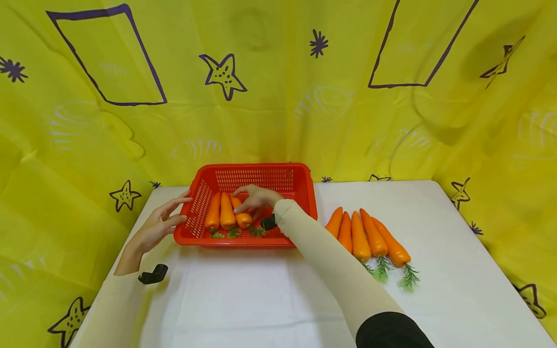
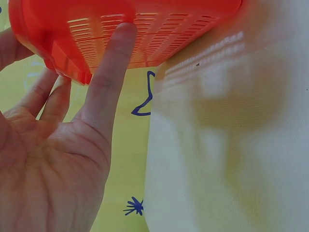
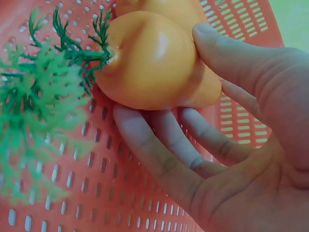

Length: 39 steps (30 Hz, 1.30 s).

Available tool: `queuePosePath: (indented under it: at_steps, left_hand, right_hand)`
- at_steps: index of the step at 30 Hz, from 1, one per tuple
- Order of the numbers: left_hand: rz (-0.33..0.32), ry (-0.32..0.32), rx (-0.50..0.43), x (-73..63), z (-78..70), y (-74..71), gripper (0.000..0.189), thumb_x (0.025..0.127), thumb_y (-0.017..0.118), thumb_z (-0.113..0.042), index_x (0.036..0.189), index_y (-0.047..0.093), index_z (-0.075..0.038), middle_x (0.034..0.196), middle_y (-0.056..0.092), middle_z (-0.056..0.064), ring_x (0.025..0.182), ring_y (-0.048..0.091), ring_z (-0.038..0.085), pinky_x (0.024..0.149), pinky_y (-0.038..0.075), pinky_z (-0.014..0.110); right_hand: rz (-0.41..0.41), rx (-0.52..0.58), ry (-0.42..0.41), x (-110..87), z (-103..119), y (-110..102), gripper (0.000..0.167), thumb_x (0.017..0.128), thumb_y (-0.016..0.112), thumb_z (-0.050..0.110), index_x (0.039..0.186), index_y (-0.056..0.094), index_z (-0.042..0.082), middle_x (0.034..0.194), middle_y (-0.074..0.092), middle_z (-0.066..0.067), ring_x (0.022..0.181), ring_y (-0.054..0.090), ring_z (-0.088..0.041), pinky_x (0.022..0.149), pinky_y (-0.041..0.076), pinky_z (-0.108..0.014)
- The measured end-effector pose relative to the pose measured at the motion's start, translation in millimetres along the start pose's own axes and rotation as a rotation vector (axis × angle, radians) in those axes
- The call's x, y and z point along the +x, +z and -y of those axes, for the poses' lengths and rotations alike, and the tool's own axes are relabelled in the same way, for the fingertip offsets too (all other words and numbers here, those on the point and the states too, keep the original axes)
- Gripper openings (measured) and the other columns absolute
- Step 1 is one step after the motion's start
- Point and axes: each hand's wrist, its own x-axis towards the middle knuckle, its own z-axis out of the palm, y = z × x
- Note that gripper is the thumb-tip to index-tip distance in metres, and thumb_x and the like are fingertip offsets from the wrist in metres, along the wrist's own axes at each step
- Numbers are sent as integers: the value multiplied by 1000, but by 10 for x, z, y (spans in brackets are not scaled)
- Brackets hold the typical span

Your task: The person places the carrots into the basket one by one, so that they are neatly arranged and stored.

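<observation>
Inside the red basket (image 1: 243,241), the right hand (image 1: 259,199) curls fingers round a carrot (image 1: 243,221), the left hand (image 1: 155,226) touching outside, fingers apart.

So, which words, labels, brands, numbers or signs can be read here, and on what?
None: no readable text in any view.
The yellow curtain bears only drawings, such as stars and fish.
The red basket, carrots and white table show no lettering.
Any marking on the black wrist pieces is too small to read.
</observation>
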Motion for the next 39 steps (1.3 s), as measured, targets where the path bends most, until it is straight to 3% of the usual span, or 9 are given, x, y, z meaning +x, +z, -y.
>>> queuePosePath:
  at_steps: [8, 18, 25, 31, 34, 39]
  left_hand:
    - [5, 1, 0, -9, -9, 2, 49, 107, 52, -11, 154, 40, -3, 173, 10, 5, 151, 19, 46, 91, 55, 31]
    - [-4, -11, 5, -7, -32, 17, 49, 106, 53, -11, 153, 40, -2, 173, 10, 4, 151, 16, 50, 91, 55, 31]
    - [-3, -14, 10, -16, -10, 16, 49, 106, 53, -11, 153, 40, -2, 173, 10, 2, 151, 14, 51, 91, 54, 32]
    - [-2, -5, 12, -24, 10, 19, 50, 106, 53, -10, 153, 41, -2, 173, 10, 3, 153, 4, 48, 90, 55, 31]
    - [-3, -3, 12, -23, 10, 21, 50, 106, 53, -11, 154, 40, -2, 173, 10, 3, 153, 6, 48, 89, 55, 31]
    - [-5, -3, 11, -12, -4, 24, 49, 106, 53, -12, 153, 40, -2, 173, 10, 2, 150, 15, 50, 90, 56, 32]
  right_hand:
    - [-8, -14, 8, 27, 11, 26, 66, 92, 79, 16, 151, 50, 14, 140, 53, -15, 84, 68, -24, 70, 62, -40]
    - [-1, -68, -23, -29, 30, 12, 67, 93, 78, 17, 153, 48, 12, 145, 51, -17, 89, 69, -25, 77, 61, -41]
    - [8, -242, -50, -166, 99, -37, 67, 96, 75, 20, 155, 44, 12, 150, 49, -16, 93, 71, -24, 95, 54, -39]
    - [66, -397, -76, -320, 179, -163, 72, 95, 76, 27, 157, 40, 14, 154, 43, -16, 92, 68, -25, 82, 58, -36]
    - [87, -463, -122, -422, 216, -245, 77, 95, 76, 31, 159, 36, 14, 151, 46, -19, 101, 64, -26, 78, 59, -38]
    - [42, -608, -238, -645, 245, -369, 78, 95, 75, 39, 159, 37, 16, 150, 49, -17, 130, 53, -29, 99, 51, -45]
